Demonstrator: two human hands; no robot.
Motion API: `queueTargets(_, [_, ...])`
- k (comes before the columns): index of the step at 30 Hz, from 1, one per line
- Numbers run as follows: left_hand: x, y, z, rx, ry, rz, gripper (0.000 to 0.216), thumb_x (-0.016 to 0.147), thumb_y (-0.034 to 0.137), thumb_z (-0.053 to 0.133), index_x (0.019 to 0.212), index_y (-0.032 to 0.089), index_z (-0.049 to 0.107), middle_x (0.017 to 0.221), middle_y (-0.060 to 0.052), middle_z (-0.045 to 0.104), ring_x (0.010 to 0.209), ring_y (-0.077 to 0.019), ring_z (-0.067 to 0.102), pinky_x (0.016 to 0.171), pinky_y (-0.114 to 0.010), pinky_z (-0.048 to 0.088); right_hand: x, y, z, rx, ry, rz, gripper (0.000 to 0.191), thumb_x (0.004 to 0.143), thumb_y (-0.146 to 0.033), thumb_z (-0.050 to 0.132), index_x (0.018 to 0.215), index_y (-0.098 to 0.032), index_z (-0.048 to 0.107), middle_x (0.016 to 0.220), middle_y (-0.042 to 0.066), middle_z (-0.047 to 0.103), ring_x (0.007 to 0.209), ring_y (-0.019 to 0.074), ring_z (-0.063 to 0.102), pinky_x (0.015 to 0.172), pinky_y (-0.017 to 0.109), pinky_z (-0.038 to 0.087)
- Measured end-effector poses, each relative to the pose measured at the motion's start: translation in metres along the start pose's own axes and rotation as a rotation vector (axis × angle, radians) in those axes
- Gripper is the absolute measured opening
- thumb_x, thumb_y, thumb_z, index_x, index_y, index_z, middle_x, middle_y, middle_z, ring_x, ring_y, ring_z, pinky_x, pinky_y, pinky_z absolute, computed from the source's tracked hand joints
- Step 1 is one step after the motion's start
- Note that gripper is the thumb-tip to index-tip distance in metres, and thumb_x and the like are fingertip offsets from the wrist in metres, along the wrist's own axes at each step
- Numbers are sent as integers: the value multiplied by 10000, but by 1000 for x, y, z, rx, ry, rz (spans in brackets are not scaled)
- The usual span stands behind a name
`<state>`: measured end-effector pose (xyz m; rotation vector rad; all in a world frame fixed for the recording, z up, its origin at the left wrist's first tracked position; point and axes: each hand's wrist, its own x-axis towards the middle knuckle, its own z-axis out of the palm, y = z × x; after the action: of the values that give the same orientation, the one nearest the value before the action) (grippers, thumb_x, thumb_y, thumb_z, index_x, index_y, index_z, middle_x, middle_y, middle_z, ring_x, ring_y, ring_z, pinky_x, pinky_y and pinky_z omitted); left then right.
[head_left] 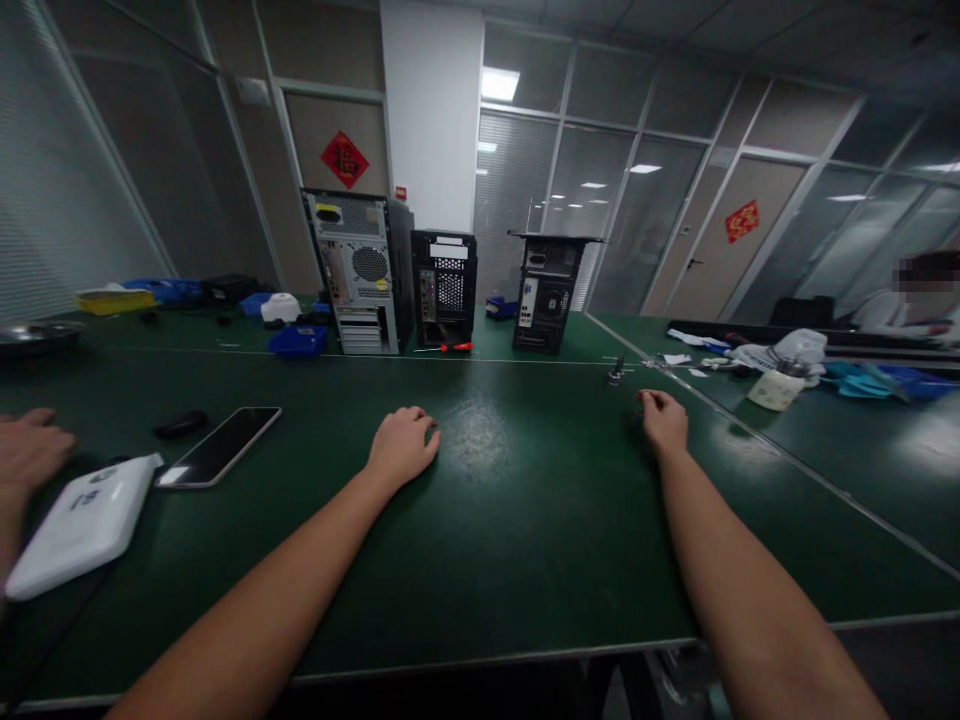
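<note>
My left hand [403, 443] rests palm down on the green table [495, 560], with its thumb apart from the fingers and nothing in it. Farther right, my right hand [663, 420] has its fingertips pressed together near the table top. A small dark shape shows at those fingertips, too blurred to name. Just beyond this hand stands a small dark metallic object [616, 372]. To the left of my left hand lie a smartphone [221, 447] and a black computer mouse [181, 424].
Three computer cases [367, 270] stand along the far side, a red-handled screwdriver [456, 347] before them. At left another person's hand [34, 447] is near a white packet [88, 520]. A white cup [777, 388] and plastic bags stand at right. Another person sits far right.
</note>
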<state>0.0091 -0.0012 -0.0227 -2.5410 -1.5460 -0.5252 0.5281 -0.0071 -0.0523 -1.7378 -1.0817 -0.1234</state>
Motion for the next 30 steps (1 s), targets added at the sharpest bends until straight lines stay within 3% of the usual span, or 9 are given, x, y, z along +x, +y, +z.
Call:
queueTargets(3, [1, -13, 7, 99, -35, -159, 571, 923, 507, 480, 1360, 163, 609, 1442, -183, 526, 1326, -360, 466, 1057, -481, 395, 7, -1, -18, 72, 130, -21, 420, 813, -431, 589, 1083, -153, 752, 1011, 133, 758, 925, 275, 693, 875, 406, 513])
queueTargets(7, [1, -23, 21, 77, -158, -296, 668, 952, 571, 377, 1456, 154, 511, 1516, -197, 457, 1414, -375, 390, 1115, -500, 350, 11, 3, -39, 62, 66, -96, 450, 820, -442, 611, 1143, -157, 740, 1007, 127, 767, 939, 273, 706, 882, 408, 522])
queueTargets(12, [2, -24, 25, 59, -192, -298, 688, 960, 571, 338, 1483, 147, 479, 1537, -197, 432, 1430, -365, 380, 1133, -489, 341, 4, 6, -43, -127, -93, -85, 387, 825, -480, 625, 1026, -184, 772, 959, 122, 770, 910, 272, 701, 841, 406, 508])
queueTargets(19, [2, -24, 25, 68, -193, -294, 691, 958, 580, 337, 1481, 151, 481, 1534, -195, 436, 1429, -366, 382, 1128, -493, 346, 0, 7, -34, -150, -184, -90, 358, 823, -475, 632, 998, -190, 760, 954, 107, 761, 874, 244, 692, 832, 378, 505])
queueTargets(30, [3, -26, 27, 81, -191, -288, 677, 963, 575, 342, 1476, 156, 487, 1531, -200, 438, 1427, -369, 382, 1124, -499, 342, -8, -2, -34, -141, -158, -76, 368, 815, -466, 615, 974, -176, 777, 900, 113, 764, 821, 246, 691, 780, 365, 502])
